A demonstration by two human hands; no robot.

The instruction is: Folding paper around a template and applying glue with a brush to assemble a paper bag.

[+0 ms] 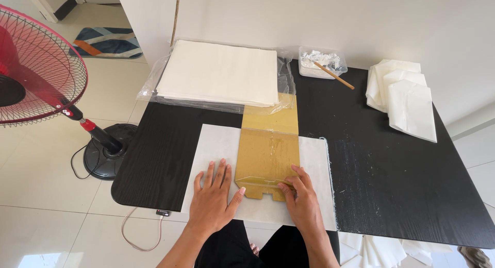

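left hand (212, 196) lies flat, fingers spread wide, palm down on the white paper sheet (216, 144) at the near edge of the black worktop (392, 180); it holds nothing, just pins the sheet. right hand (301, 196) has fingers narrowed & pressing on the near end of the brown cardboard template (268, 154), which lies on the sheet's middle, running far toward the paper stack in plastic wrap (219, 72). to do this well, i'd judge: keep the left palm's weight even so the sheet can't creep, keep the template square w/ the sheet's edges, & press near the notched end w/o buckling it. far right: a small tray w/ stick (324, 63) & folded white bags (405, 98), well apart. red fan (36, 67) stands left on the floor.
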